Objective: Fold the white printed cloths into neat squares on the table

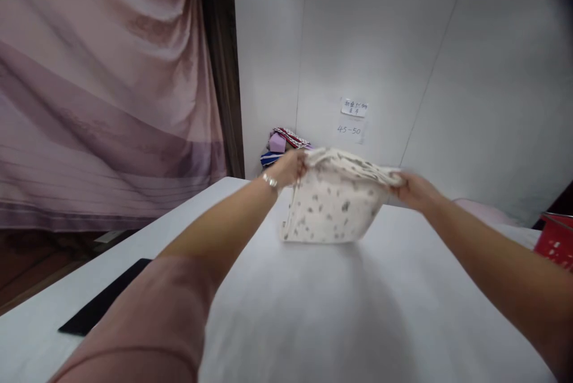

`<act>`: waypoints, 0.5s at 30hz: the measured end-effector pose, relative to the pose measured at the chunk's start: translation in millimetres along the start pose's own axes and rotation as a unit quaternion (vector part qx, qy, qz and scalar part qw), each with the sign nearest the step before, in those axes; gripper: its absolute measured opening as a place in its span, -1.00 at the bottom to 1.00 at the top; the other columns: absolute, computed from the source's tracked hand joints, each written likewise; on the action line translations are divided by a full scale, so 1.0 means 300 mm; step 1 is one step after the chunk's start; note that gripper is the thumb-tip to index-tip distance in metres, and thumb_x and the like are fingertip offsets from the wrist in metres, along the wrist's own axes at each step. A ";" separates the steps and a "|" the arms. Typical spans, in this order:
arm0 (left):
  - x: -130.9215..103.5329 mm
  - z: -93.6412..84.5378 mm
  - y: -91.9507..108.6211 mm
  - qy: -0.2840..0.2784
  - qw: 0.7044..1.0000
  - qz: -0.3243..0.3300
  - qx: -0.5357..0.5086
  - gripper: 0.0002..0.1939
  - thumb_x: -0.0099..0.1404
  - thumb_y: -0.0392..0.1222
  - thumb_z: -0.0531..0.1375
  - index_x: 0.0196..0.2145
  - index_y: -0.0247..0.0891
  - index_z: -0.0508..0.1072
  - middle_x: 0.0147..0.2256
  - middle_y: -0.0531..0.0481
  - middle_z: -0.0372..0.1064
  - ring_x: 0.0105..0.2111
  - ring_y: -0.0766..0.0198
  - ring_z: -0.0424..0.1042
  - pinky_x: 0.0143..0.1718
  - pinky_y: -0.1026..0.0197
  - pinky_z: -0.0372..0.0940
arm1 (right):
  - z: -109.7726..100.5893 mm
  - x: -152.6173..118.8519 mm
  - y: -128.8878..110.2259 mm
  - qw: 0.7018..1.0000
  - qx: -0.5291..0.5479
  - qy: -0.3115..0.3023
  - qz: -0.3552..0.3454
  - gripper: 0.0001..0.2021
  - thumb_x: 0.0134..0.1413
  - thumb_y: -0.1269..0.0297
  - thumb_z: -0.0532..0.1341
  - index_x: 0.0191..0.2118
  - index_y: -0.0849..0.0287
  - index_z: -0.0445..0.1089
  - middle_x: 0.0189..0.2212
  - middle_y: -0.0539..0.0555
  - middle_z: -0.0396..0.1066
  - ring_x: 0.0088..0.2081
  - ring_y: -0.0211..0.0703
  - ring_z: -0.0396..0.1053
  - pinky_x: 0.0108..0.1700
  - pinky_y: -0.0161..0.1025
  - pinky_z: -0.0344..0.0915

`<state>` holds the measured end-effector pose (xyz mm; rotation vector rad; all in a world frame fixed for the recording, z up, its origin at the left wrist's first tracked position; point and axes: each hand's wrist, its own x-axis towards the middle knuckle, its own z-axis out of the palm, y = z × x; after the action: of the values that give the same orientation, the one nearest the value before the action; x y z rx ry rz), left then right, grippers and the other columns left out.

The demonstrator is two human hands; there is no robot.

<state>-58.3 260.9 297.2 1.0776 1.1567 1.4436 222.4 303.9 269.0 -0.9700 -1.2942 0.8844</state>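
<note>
A white cloth with small dark spots [333,210], folded into several layers, hangs between my two hands above the white table. My left hand [290,168], with a silvery band at the wrist, is closed on its upper left corner. At the upper right corner my right hand [414,190] grips the cloth, slightly blurred by motion. The lower edge of the cloth hangs close to the tabletop; whether it touches, I cannot tell.
Behind the cloth, a pile of folded fabrics [280,143] stands against the white wall [380,37]. A flat black panel [110,296] lies on the white table [308,311] at left. A red container [555,240] is at far right. A pink curtain [102,90] hangs left.
</note>
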 end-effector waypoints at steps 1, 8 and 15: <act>0.078 0.019 0.077 0.021 1.000 0.012 -0.001 -0.85 0.16 -0.33 0.07 -0.55 -0.33 0.21 -0.66 0.10 0.13 -0.63 0.49 0.18 -0.57 0.42 0.07 | 0.023 0.073 -0.052 1.000 0.015 -0.016 0.008 -0.65 0.06 0.40 0.00 -0.50 0.61 0.39 -0.34 0.27 0.48 -0.32 -0.16 0.45 -0.35 -0.31 0.27; 0.117 0.029 0.355 -0.048 0.988 0.145 0.012 -0.90 0.21 -0.31 0.07 -0.39 -0.44 0.27 -0.53 0.09 0.20 -0.54 0.53 0.25 -0.44 0.44 0.12 | -0.043 0.133 -0.205 0.974 0.171 -0.133 -0.070 -0.73 0.12 0.30 0.01 -0.23 0.25 0.43 0.00 -0.01 0.37 -0.13 -0.37 0.38 -0.17 -0.41 0.22; -0.328 -0.159 -0.269 -0.086 0.973 -0.144 0.158 -0.95 0.02 -0.31 0.14 -0.54 -0.36 0.32 -0.63 0.07 0.25 -0.61 0.44 0.20 -0.61 0.40 0.05 | -0.202 -0.380 0.201 0.957 0.089 -0.133 0.242 -0.82 -0.04 0.30 0.28 -0.23 0.14 0.43 -0.13 0.05 0.46 -0.24 -0.21 0.44 -0.27 -0.35 0.44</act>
<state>-78.2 164.5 203.4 1.1691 1.3815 0.9424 273.8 214.7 170.7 -1.0684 -1.1884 1.5265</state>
